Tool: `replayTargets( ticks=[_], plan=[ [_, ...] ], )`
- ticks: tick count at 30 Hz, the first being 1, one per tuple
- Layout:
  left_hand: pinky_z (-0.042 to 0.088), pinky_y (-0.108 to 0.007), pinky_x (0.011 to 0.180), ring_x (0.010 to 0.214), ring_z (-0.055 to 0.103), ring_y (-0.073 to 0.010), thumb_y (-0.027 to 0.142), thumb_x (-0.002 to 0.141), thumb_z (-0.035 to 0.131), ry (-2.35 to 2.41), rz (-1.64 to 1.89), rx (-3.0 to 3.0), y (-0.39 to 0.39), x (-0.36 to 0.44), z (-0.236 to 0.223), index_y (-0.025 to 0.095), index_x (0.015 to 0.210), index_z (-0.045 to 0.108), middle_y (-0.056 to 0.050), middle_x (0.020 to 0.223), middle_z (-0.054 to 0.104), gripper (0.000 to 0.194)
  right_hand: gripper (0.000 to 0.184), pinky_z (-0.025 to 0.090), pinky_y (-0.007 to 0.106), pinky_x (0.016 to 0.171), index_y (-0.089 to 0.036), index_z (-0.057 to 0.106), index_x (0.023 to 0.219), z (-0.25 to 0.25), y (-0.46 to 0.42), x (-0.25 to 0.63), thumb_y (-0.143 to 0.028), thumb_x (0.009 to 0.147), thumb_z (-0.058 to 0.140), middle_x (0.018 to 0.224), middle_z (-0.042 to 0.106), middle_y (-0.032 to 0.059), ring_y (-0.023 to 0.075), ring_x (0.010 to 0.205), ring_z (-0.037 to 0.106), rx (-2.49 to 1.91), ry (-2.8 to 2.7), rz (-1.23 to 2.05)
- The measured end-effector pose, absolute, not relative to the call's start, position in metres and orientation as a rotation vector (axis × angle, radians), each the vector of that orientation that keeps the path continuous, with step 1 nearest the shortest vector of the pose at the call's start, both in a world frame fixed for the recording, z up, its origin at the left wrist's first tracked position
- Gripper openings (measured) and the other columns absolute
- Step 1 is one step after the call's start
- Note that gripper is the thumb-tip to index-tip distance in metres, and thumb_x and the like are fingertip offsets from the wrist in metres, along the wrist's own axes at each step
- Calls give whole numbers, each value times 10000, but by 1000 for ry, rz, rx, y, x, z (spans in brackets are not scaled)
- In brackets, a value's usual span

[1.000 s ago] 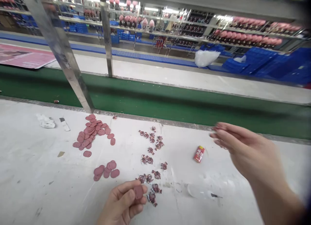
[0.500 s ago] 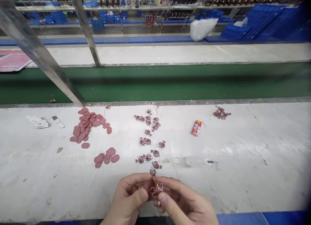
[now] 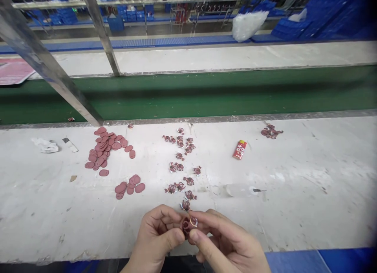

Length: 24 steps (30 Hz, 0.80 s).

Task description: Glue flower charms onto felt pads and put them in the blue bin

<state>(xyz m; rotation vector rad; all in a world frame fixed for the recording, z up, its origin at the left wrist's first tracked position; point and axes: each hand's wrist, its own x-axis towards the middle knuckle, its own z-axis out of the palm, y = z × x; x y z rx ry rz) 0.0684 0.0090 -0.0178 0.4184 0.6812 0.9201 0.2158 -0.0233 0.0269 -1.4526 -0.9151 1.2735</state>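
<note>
Both hands meet low in the middle of the view, above the near part of the white table. My left hand (image 3: 159,235) pinches one side of a small dark red curled piece (image 3: 186,224) between thumb and fingers. My right hand (image 3: 224,239) grips the other side, where a thin pale loop shows against the red. Fingertips hide much of the piece. Just beyond them lies a column of small dark red tied bundles (image 3: 190,195). To the left are flat reddish-brown oval discs (image 3: 101,149) in a large heap, with a smaller group of discs (image 3: 140,187) nearer.
A red packet with a yellow end (image 3: 240,150) and a dark red curled cluster (image 3: 271,131) lie to the right. White crumpled scrap (image 3: 45,145) is at the left. A metal post (image 3: 67,90) rises at the table's far edge, before a green belt (image 3: 188,94).
My fingers have closed further round the red piece, which now looks more tightly curled. The camera view has tilted slightly downward. The items on the table keep their places.
</note>
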Motion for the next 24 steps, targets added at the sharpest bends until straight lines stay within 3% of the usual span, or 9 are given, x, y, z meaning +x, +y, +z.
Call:
replayTargets(
  ticks=[3, 7, 11, 14, 18, 24],
  plan=[
    [556, -295, 748, 743, 720, -166, 335, 718, 934, 679, 929, 444, 8, 69, -17, 207, 675, 775, -42, 809, 818, 209, 178, 594, 199, 552, -307, 840, 1007, 26, -22, 220, -377, 845, 815, 906, 764, 62, 156, 706, 678, -1481, -917, 1311],
    [572, -388, 857, 829, 755, -239, 329, 746, 910, 691, 924, 474, 7, 68, -15, 202, 707, 822, -72, 862, 831, 159, 203, 585, 194, 597, -276, 844, 926, 31, -21, 217, -411, 777, 873, 842, 763, 48, 148, 706, 679, -1489, -759, 1334],
    [584, -419, 860, 829, 765, -260, 314, 759, 897, 684, 904, 481, 6, 66, -13, 213, 717, 832, -86, 922, 838, 128, 181, 584, 190, 687, -266, 840, 861, 39, -18, 213, -400, 753, 895, 822, 780, 34, 140, 740, 693, -1442, -669, 1414],
    [566, -456, 954, 899, 767, -276, 328, 776, 885, 683, 891, 487, 6, 67, -11, 217, 719, 840, -91, 922, 839, 133, 175, 577, 183, 693, -272, 839, 860, 42, -17, 213, -392, 747, 900, 813, 786, 23, 133, 741, 692, -1442, -628, 1443],
    [543, -475, 1017, 971, 762, -293, 338, 788, 878, 687, 875, 506, 8, 69, -8, 231, 731, 848, -86, 913, 840, 125, 175, 586, 195, 693, -271, 845, 908, 40, -18, 218, -367, 769, 889, 814, 789, 26, 133, 728, 690, -1437, -642, 1443],
    [568, -467, 977, 942, 771, -291, 304, 826, 845, 670, 889, 543, 8, 69, -9, 220, 744, 846, -88, 952, 840, 118, 131, 612, 193, 691, -260, 830, 921, 29, -20, 224, -326, 815, 869, 821, 783, 24, 126, 722, 711, -1355, -687, 1490]
  ],
)
